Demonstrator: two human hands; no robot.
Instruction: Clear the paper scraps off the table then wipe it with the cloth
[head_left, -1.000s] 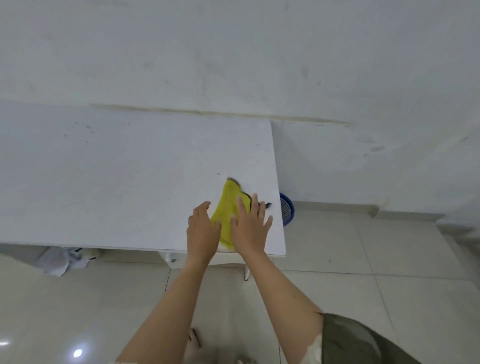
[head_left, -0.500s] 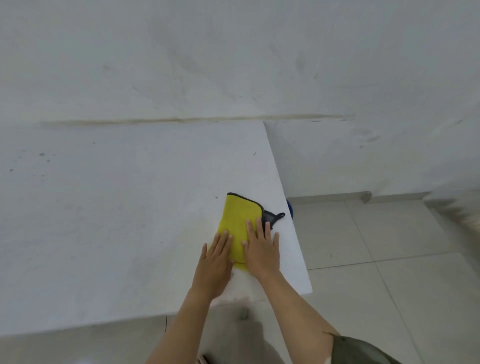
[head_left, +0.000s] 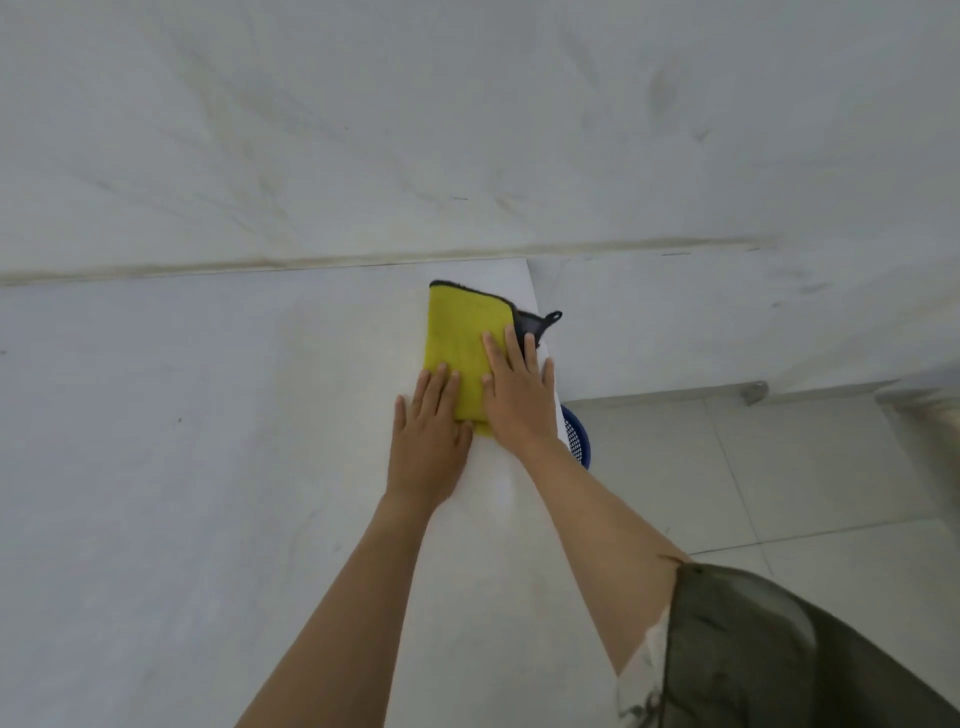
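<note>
No paper scraps show anywhere on the white table (head_left: 182, 467), from its wide left stretch at nine o'clock to the right edge, so the clearing step looks finished and the wiping appears to be the step in hand. How much of the top is already wiped cannot be told, since the surface looks alike all over apart from a few small dark specks at the left, which may be marks that the cloth has not yet met. The left hand (head_left: 428, 441), just past the middle toward one o'clock, lies flat with its fingers straight and together, the fingertips pressing the near left part of the yellow cloth (head_left: 457, 338). The cloth sits at the table's far right corner, around one o'clock, folded into an upright oblong with a black trimmed edge and a dark tab with a loop that pokes over the right edge. It looks soft and napped, lying flat on the top. The right hand (head_left: 517, 395), beside the left at its three o'clock, also lies open and flat, fingers spread a little, pressing the cloth's right half. Beyond the table edge at four o'clock, a blue mesh basket (head_left: 577, 439) peeks out on the tiled floor (head_left: 779, 467).
</note>
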